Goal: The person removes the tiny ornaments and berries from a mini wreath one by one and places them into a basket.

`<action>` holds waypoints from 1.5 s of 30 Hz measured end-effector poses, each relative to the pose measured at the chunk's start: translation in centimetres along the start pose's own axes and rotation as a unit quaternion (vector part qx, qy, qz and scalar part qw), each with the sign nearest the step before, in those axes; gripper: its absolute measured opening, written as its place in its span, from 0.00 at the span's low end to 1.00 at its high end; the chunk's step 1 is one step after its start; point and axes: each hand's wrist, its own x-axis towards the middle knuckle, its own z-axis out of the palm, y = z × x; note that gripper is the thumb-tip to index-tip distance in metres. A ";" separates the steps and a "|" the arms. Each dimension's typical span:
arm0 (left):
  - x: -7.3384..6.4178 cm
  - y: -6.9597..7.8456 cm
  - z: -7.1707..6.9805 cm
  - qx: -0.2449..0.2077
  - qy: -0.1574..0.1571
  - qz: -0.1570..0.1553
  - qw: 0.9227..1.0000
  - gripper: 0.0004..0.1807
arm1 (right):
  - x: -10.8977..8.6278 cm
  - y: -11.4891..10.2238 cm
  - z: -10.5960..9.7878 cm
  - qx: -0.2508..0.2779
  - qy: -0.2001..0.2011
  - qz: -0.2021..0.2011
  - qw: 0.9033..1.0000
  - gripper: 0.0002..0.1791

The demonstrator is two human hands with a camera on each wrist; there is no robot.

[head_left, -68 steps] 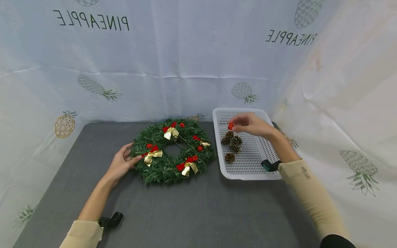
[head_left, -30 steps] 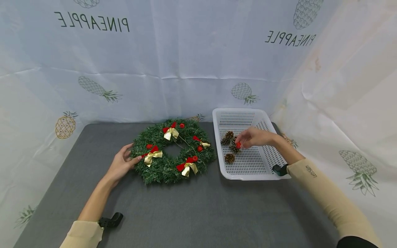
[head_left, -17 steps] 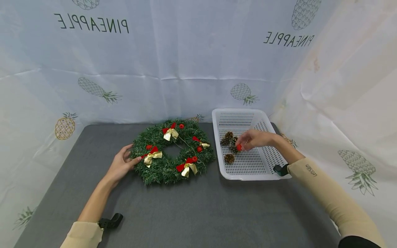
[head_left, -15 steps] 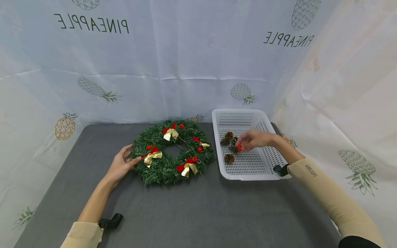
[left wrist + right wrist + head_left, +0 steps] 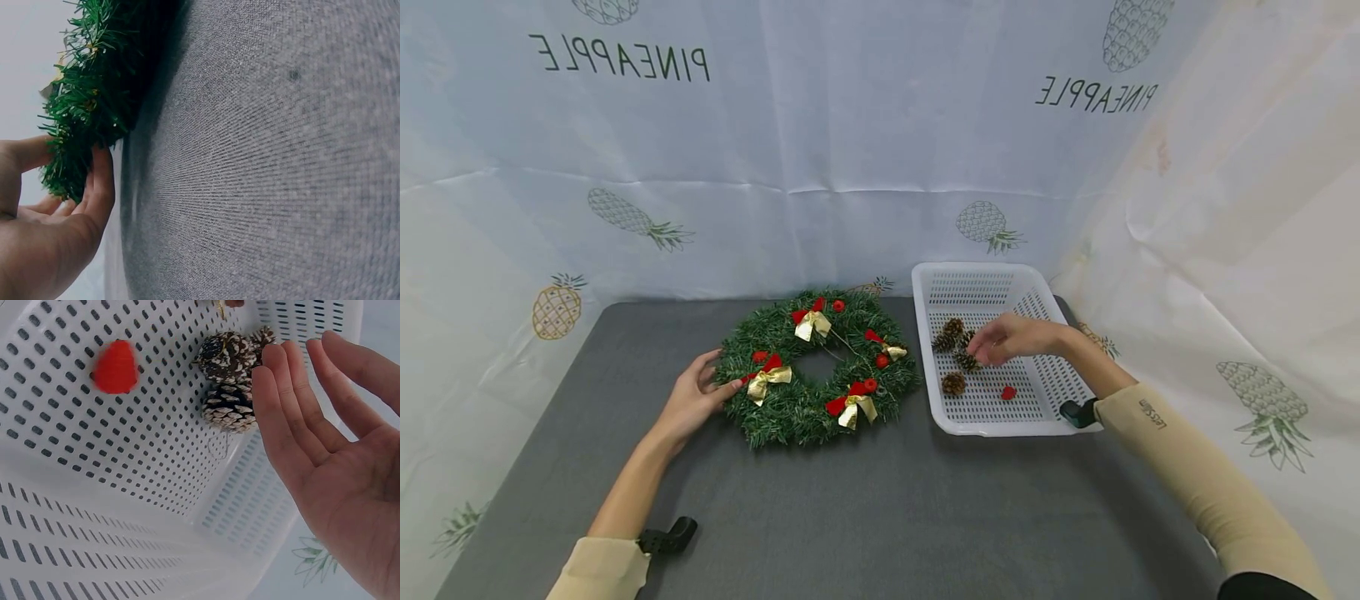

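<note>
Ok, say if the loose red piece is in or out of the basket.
In: the red piece rests on the perforated floor of the basket.

The red piece (image 5: 1008, 392) is no longer pinched by the right hand (image 5: 1011, 337). Where it was first held over the far left part of the white basket (image 5: 1000, 430), then low beside the pine cones (image 5: 953, 384), it is now left lying on the basket floor, nearer and farther right. Since the earliest view the hand has been brought nearer and a little to the right, so that the group of cones is partly covered by it. The right sleeve (image 5: 1195, 475) and wrist camera (image 5: 1078, 412) have been shifted rightward too.
</note>
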 end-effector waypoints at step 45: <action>0.3 -0.5 -0.2 0.016 -0.004 -0.006 1.000 0.52 | 1.2 -6.3 3.9 0.068 0.113 -0.107 0.985 0.21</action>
